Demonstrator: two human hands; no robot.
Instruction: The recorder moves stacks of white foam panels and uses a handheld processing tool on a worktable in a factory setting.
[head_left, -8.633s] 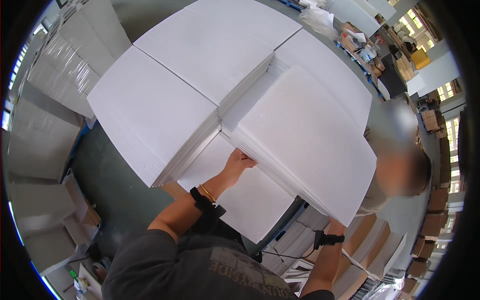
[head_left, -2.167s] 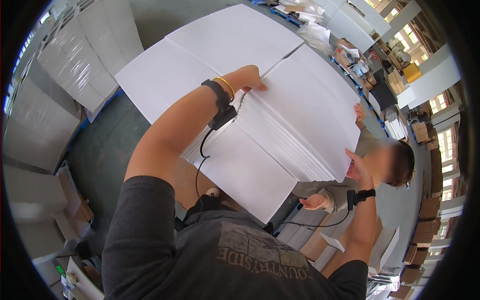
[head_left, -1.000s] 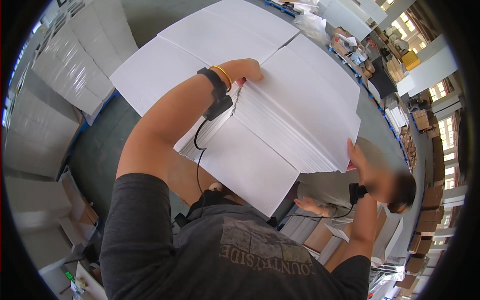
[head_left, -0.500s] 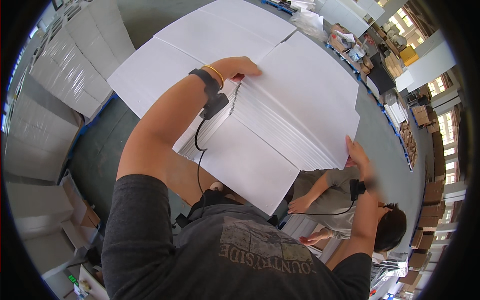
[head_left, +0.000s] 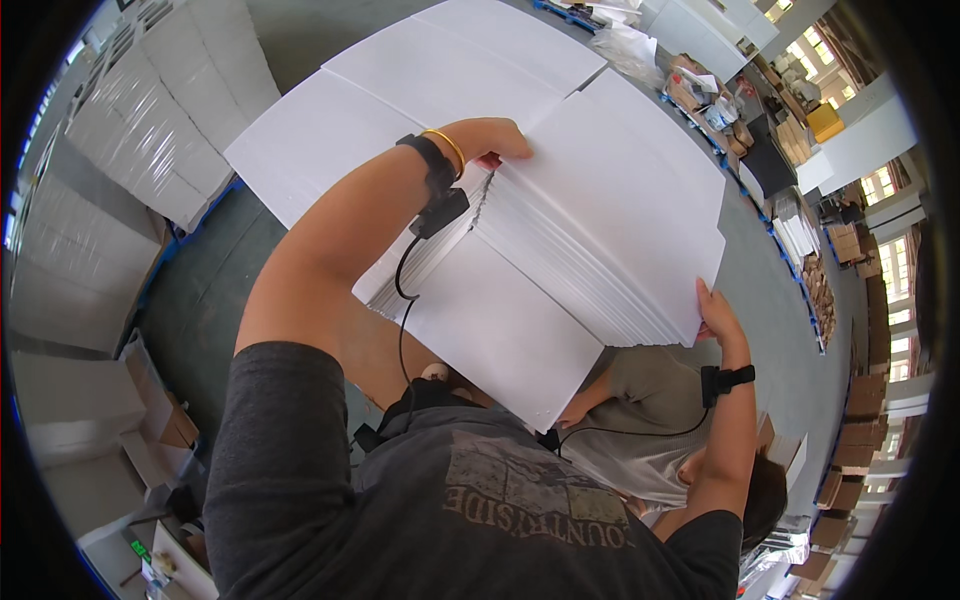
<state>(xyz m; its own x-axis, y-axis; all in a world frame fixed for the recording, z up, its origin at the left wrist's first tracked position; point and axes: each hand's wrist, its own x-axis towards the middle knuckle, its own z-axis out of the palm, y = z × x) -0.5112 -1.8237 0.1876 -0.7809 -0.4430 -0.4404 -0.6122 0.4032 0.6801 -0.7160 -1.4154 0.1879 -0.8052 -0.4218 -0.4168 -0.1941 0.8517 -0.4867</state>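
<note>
A stack of white cardboard sheets [head_left: 640,170] fans out in thin layers along its near side. My left hand [head_left: 492,140] is closed over its left edge, thumb on top and fingertips tucked beneath. At the near right corner my right hand [head_left: 718,314] grips the same stack, its thumb against the edge and its other fingers partly hidden. Another white stack [head_left: 500,325] lies lower, directly in front of my body. More white sheets [head_left: 430,75] lie flat beyond my left forearm.
A co-worker in a grey shirt [head_left: 650,400] bends close by, below my right hand. Wrapped white stacks [head_left: 160,110] stand on blue pallets at the left. Along the right are pallets with scrap [head_left: 705,105] and piled brown cartons [head_left: 860,415].
The co-worker has leaned further in, and one of their hands is now partly behind the near stack's edge. Both my hands keep their grip on the sheets, with little movement.
</note>
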